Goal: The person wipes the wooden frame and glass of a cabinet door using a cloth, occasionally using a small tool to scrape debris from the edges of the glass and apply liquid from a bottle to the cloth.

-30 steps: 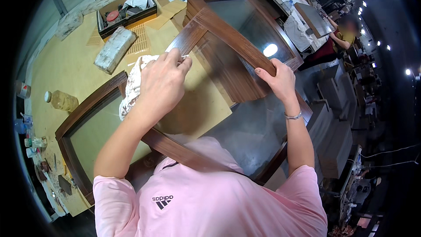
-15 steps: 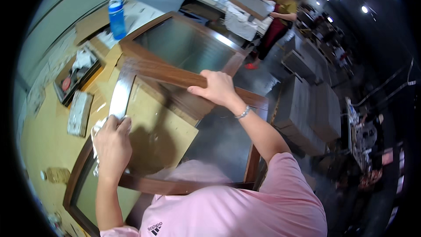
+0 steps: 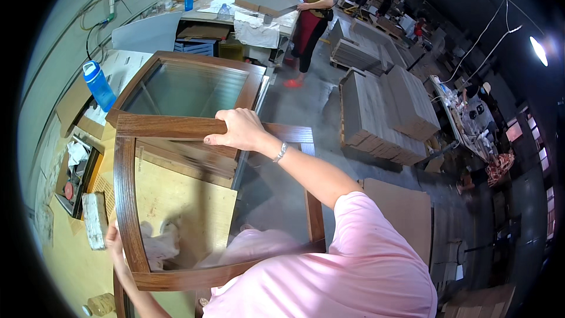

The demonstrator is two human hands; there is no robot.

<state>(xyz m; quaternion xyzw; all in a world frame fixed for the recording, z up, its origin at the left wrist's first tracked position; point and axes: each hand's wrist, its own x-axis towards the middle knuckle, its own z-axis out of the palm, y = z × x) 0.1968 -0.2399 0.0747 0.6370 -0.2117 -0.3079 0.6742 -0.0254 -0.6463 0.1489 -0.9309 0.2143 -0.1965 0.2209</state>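
Note:
My right hand (image 3: pixel 238 129) grips the top rail of a brown wooden-framed glass door (image 3: pixel 125 200), which I hold up against my body. My left hand (image 3: pixel 113 240) is at the door's left edge, low down. Most of its fingers are hidden by the frame or blurred, so what it holds cannot be told. A white cloth (image 3: pixel 162 246) shows through the glass close by; whether my hand touches it is unclear. Beyond the held door, a second wooden-framed glass door (image 3: pixel 256 85) lies on the work table (image 3: pixel 59 259).
Along the left are a blue bottle (image 3: pixel 100 88), an open box of odds and ends (image 3: pixel 76 171), a whitish block (image 3: pixel 94 221) and a yellowish bottle (image 3: pixel 100 305). A co-worker (image 3: pixel 312 17) stands at a far table. Stacked grey panels (image 3: pixel 376 123) occupy the right floor.
The held door has swung from slanted to nearly square in view. My left hand, earlier wiping the left stile with a white cloth, has moved down to its outer edge. The view has shifted too.

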